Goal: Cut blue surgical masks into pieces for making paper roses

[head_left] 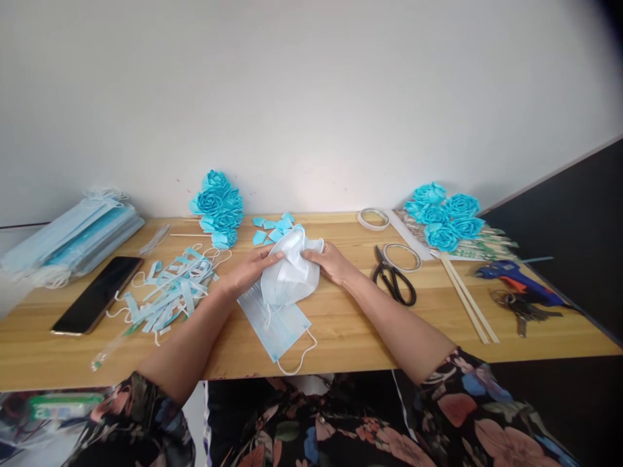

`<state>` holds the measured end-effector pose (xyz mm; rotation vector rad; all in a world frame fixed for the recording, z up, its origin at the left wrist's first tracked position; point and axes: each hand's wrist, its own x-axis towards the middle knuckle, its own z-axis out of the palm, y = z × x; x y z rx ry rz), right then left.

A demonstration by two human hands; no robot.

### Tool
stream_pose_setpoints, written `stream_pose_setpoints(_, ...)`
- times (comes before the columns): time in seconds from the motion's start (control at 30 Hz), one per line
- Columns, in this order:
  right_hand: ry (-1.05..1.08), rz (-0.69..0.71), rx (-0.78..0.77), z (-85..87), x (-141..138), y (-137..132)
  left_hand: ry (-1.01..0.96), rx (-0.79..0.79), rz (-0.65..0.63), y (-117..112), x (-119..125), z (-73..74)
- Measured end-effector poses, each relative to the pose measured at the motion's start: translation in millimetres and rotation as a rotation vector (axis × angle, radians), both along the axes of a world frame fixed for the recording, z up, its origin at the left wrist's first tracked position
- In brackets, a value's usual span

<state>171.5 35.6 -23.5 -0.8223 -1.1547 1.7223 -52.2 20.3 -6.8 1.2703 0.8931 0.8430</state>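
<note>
Between my two hands a pale disposable face mask (291, 279) is held up, partly unfolded, its whitish side toward me. My left hand (254, 264) is closed on its left edge, thumb on top. On the other side my right hand (327, 261) pinches its right edge, thumb pressed on the fabric. Below it, a second face mask (278, 331) lies flat on the table, an ear loop trailing toward the front edge. Just behind the held mask are several small blue cut pieces (275, 227).
On the left are a mask stack (87, 227), a phone (97, 295), a heap of cut strips (170, 288) and blue fabric roses (217, 204). On the right: scissors (393, 279), tape rolls (374, 219), more roses (445, 214), sticks (470, 301), a glue gun (518, 280) and keys (523, 311).
</note>
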Motion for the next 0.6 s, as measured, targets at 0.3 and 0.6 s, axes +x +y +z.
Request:
stream_pose_setpoints(0.3, 0.019, 0.002, -0.042, 4.2, -0.7, 0.6, -0.183, -0.126, 0.188, 0.5, 5.2, 6.9)
stream_pose_setpoints(0.6, 0.107, -0.059, -0.083, 4.5, -1.0, 2.3, -0.258, -0.152, 0.196, 0.3, 10.8, 4.9)
